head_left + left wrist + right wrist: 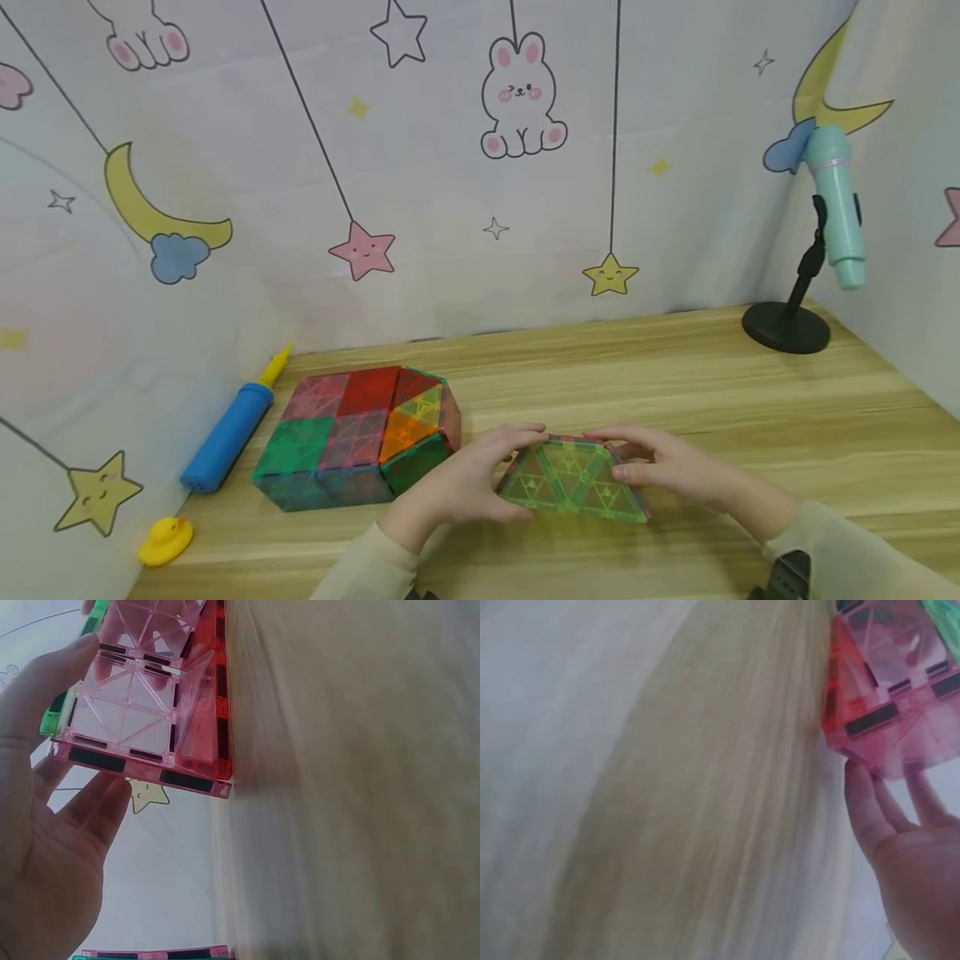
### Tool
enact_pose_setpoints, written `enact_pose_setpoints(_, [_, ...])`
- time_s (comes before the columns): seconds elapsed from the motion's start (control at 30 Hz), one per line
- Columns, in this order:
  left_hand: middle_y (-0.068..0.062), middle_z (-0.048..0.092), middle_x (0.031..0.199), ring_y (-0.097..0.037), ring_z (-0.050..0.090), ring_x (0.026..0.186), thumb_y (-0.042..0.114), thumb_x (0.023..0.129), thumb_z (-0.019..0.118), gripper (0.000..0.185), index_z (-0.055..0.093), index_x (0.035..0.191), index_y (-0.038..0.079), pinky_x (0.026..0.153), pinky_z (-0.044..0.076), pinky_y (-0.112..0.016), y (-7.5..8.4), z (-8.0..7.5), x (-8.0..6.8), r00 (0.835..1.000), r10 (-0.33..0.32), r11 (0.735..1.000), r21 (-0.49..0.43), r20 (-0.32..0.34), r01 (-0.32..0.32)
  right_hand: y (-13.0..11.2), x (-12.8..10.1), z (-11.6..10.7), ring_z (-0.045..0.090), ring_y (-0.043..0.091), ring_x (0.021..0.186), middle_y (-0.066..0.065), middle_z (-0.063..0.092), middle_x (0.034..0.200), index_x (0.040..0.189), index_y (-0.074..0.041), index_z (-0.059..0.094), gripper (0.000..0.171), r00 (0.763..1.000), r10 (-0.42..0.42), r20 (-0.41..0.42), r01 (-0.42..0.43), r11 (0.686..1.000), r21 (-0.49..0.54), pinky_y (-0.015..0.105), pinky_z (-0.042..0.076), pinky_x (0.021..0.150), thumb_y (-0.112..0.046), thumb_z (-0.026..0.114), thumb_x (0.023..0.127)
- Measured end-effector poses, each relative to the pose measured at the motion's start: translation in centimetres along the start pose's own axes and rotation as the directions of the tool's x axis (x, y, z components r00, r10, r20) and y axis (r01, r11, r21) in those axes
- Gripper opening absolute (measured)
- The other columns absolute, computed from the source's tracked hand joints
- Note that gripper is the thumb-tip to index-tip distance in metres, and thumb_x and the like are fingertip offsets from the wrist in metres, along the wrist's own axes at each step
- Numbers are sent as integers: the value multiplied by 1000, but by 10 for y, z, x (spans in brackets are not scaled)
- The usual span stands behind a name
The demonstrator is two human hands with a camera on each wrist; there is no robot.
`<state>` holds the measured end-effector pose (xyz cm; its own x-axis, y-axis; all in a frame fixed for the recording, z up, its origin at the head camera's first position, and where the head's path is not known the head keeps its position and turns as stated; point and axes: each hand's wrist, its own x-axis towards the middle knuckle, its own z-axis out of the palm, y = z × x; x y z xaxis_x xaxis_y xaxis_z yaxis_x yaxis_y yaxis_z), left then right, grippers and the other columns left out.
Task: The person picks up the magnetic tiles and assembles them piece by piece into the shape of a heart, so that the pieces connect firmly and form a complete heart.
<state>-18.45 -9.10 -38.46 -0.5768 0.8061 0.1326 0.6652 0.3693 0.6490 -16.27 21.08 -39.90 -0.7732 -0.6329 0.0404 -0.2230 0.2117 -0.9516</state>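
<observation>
A trapezoid-shaped block of translucent magnetic tiles (567,477) sits at the front middle of the table, with a yellow-green triangle-patterned top. Its pink side walls and red bottom tiles show in the left wrist view, close against the wood. My left hand (463,481) holds its left side, thumb along the near edge and fingers at the far corner. On the opposite side my right hand (663,465) grips it, thumb near the top edge and fingers round the far corner. In the right wrist view, the fingertips (857,771) meet the pink wall.
Left of the hands lies a larger magnetic-tile block (352,442), close to my left wrist. Beyond it are a blue pump (228,437) with a yellow nozzle and a yellow rubber duck (166,542). A mint microphone (836,204) on a black stand (786,327) occupies the back right.
</observation>
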Motion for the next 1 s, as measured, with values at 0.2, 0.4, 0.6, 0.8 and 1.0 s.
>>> enact_pose_setpoints(0.2, [0,30,149,-12,42,123,15,77,79,80,35,143,22,94,41,-29,-6,-1,2,1000,22,993,-119,-13,-23,4,-2,0,42,45,121,23,36,141,145,-8,34,54,999,-33,5,34,997,-69,29,44,87,-12,55,95])
enact_pose_setpoints(0.4, [4,30,149,-12,44,119,17,78,78,77,36,142,25,94,41,-30,-7,-2,4,1000,9,988,-155,-13,-11,8,-3,-1,46,30,121,24,35,142,146,-9,33,55,999,-53,6,53,997,-49,28,44,88,-10,55,95])
enact_pose_setpoints(0.6, [10,33,144,-13,45,112,17,77,79,75,39,140,26,93,41,-30,-5,-3,6,1000,-19,985,-170,-3,19,11,-3,-2,50,7,116,27,33,141,145,-5,33,54,998,-61,24,61,998,14,30,46,87,-9,53,95])
enact_pose_setpoints(0.8, [9,40,135,-13,45,108,17,77,78,72,42,138,22,93,41,-29,-6,-3,8,998,-62,972,-226,23,66,13,-3,-3,48,9,118,27,36,140,141,0,37,50,997,-78,27,78,997,5,26,44,89,-9,53,95])
enact_pose_setpoints(1.0, [10,43,137,-15,47,116,19,80,76,71,41,141,23,97,40,-35,-6,-7,5,992,-129,964,-232,12,128,13,-5,-3,49,10,117,22,41,137,141,-4,40,46,994,-108,34,108,994,12,26,44,90,-7,50,96])
